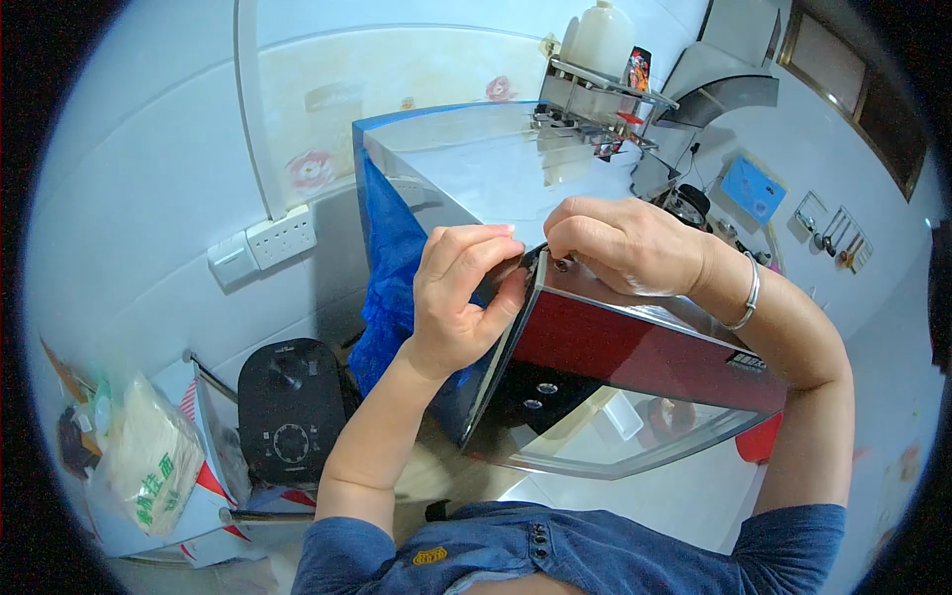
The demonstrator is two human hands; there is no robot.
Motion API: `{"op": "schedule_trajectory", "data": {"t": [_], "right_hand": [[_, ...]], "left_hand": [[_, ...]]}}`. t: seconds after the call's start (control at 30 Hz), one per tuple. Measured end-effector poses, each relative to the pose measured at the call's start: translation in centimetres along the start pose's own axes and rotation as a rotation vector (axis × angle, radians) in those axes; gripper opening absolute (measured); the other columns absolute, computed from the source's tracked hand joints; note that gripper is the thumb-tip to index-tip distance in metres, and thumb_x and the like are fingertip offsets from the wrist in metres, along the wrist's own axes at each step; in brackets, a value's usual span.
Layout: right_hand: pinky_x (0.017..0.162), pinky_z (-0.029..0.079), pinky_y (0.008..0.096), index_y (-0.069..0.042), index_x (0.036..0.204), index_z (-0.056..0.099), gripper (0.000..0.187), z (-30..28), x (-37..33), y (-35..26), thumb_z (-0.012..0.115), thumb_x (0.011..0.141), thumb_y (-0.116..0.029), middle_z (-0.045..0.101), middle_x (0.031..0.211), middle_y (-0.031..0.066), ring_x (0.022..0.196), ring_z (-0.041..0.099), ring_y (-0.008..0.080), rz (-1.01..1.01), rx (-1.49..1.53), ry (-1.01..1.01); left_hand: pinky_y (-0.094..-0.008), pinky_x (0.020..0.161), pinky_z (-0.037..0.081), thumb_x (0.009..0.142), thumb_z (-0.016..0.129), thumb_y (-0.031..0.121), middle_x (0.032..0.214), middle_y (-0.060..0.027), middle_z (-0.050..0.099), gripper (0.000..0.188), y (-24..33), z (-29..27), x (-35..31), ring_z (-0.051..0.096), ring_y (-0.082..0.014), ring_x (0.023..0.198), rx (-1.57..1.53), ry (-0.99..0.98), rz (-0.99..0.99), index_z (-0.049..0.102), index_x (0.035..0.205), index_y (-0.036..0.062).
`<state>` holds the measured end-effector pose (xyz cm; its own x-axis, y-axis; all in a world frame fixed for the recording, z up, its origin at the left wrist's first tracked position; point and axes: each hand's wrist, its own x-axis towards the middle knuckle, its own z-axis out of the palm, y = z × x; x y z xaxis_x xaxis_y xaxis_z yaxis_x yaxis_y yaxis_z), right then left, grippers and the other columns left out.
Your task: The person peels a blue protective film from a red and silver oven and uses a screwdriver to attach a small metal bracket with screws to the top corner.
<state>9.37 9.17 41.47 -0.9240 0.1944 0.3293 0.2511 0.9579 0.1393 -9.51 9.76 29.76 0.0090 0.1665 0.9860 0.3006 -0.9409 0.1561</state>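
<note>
A tall box-shaped appliance or cabinet (635, 347) stands before me, with a glossy red and black front and a metal-framed glass panel below. My left hand (464, 288) is closed on its upper left corner edge, thumb and fingers on either side of the dark strip there. Just right of it, my right hand (620, 243) pinches down at the same corner; its fingertips are largely hidden, and what they hold cannot be made out. A small round fitting (562, 265) shows under the right fingers. Blue plastic sheeting (387, 278) hangs along the left side.
A pale sheet (466, 164) covers the top. Behind stands a metal rack (605, 84) with a cream bottle (600, 38). At left are a power strip (282, 238), a black appliance (293, 412) and a bagged package (149, 466). Utensils (838, 236) hang at far right.
</note>
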Motion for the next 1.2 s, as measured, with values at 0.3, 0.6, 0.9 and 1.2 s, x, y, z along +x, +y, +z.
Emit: {"op": "schedule_trajectory", "data": {"t": [0.3,0.6,0.9,1.2], "right_hand": [[0.057,0.05,0.0331,-0.004,0.091,0.05,0.021,0.1,-0.4,-0.8,0.068,0.081,-0.007,0.057,0.083,0.0097,0.067,0.061,0.0281,0.212,0.073,-0.019],[0.061,0.051,0.0367,-0.003,0.095,0.051,0.02,0.1,-0.2,-2.0,0.066,0.084,-0.011,0.058,0.084,0.0117,0.069,0.062,0.0306,0.289,0.022,-0.024],[0.061,0.051,0.0452,-0.003,0.096,0.045,0.026,0.2,-0.1,-2.6,0.062,0.084,-0.019,0.059,0.083,0.0167,0.074,0.062,0.0386,0.332,-0.074,-0.025],[0.064,0.053,0.0437,-0.001,0.096,0.046,0.024,0.1,0.0,-3.0,0.061,0.084,-0.015,0.062,0.085,0.0176,0.076,0.064,0.0366,0.369,-0.185,-0.069]], "left_hand": [[-0.0271,0.072,0.044,0.072,0.062,0.0,0.098,-0.008,0.058,0.019,1.2,-0.7,1.3,0.055,-0.0176,0.087,-0.101,-0.151,-0.232,0.063,0.091,0.004],[-0.0259,0.063,0.044,0.069,0.063,-0.001,0.089,-0.0058,0.059,0.013,1.8,-0.8,2.1,0.055,-0.0153,0.076,-0.124,-0.12,-0.285,0.063,0.082,0.0037],[-0.0325,0.056,0.046,0.07,0.063,0.006,0.074,-0.0111,0.057,0.005,2.3,-2.7,6.1,0.057,-0.0251,0.061,-0.007,-0.46,-0.261,0.062,0.074,0.0021],[-0.0394,0.06,0.046,0.076,0.06,0.003,0.078,-0.0145,0.058,0.008,2.6,-2.8,8.6,0.057,-0.033,0.068,0.308,-0.799,0.151,0.057,0.082,-0.0001]]}}
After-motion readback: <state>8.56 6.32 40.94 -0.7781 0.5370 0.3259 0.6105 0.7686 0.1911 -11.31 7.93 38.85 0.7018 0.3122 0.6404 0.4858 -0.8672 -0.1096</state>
